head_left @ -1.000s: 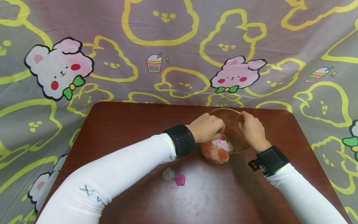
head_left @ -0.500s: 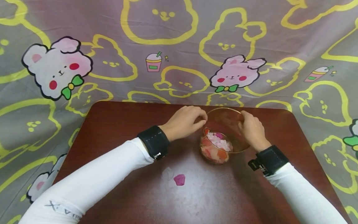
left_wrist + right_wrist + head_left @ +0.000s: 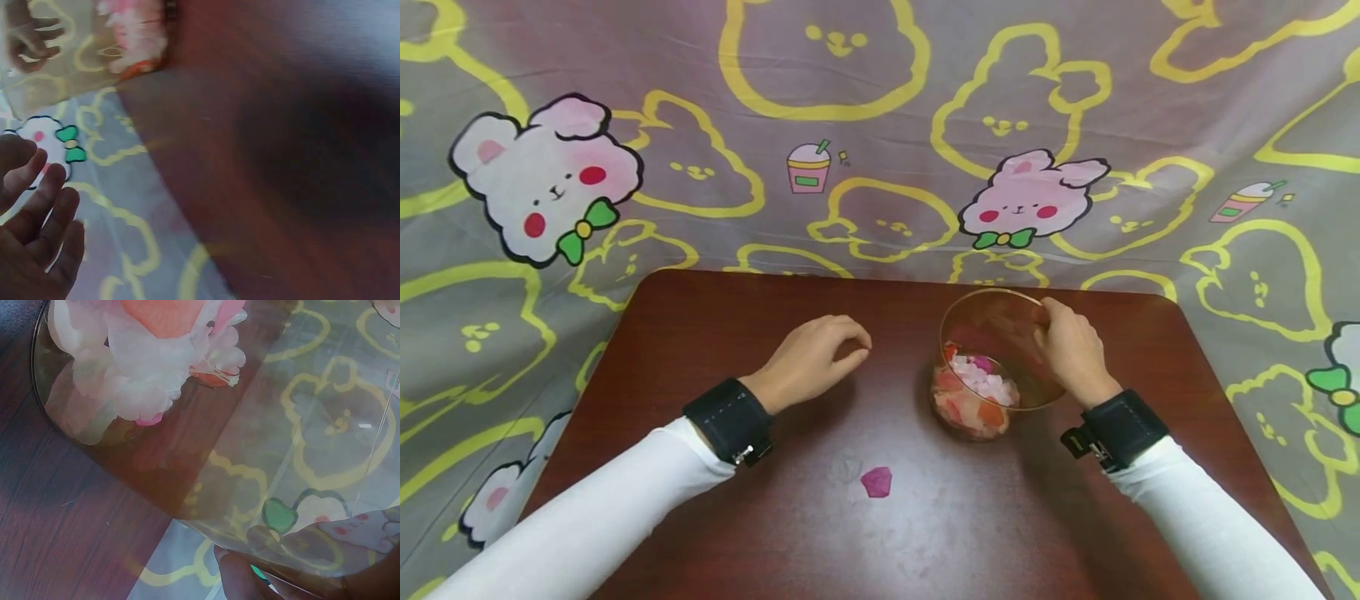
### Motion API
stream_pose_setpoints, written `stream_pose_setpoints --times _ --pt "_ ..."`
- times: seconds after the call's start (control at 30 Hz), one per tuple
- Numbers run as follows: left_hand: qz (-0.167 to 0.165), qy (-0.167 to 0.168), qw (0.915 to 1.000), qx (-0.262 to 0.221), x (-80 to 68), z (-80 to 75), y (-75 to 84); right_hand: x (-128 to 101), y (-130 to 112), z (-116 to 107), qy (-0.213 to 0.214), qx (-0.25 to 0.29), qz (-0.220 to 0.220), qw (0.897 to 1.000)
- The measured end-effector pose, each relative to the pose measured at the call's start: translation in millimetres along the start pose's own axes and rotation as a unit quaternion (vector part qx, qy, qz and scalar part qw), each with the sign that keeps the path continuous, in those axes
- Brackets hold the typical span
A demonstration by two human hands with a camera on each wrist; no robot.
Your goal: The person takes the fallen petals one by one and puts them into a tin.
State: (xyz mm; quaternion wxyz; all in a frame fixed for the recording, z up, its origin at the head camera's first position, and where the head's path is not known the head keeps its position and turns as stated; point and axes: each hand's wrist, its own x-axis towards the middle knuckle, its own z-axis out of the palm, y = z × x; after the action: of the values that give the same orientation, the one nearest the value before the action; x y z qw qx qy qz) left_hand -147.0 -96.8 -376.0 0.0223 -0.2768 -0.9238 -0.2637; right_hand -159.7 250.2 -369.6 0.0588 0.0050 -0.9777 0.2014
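Leaving the clear glass bowl (image 3: 1000, 354), the left hand (image 3: 814, 358) is now resting on the dark red-brown wooden table (image 3: 700, 333), well to the left of that bowl, after being right at its rim half a second ago. Its fingers are lying loosely curled and holding nothing. The right hand (image 3: 1071, 350) is still gripping the bowl's right rim, fingers wrapped over the edge, and is keeping the bowl tilted toward the person. Pink, white and orange petals (image 3: 977, 392) are piling up in the lower part of the bowl, as the right wrist view (image 3: 150, 356) shows closely. One magenta petal (image 3: 876, 482) and one pale white petal (image 3: 847, 467) are lying on the table, nearer the person than the bowl and to its left.
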Motion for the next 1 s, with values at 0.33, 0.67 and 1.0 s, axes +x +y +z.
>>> stream_pose_setpoints --times 0.33,0.67,1.0 --pt "0.001 -0.101 0.9946 0.025 -47.8 28.4 -18.0 1 1 -1 -0.005 0.005 -0.001 1.0" --pt "0.037 -0.131 0.9899 0.041 -75.6 56.4 -13.5 1 0 -4 0.001 0.012 -0.01 1.0" --pt "0.079 -0.135 0.9835 0.092 -84.7 68.8 -15.3 0 0 -2 -0.006 0.013 -0.01 1.0"
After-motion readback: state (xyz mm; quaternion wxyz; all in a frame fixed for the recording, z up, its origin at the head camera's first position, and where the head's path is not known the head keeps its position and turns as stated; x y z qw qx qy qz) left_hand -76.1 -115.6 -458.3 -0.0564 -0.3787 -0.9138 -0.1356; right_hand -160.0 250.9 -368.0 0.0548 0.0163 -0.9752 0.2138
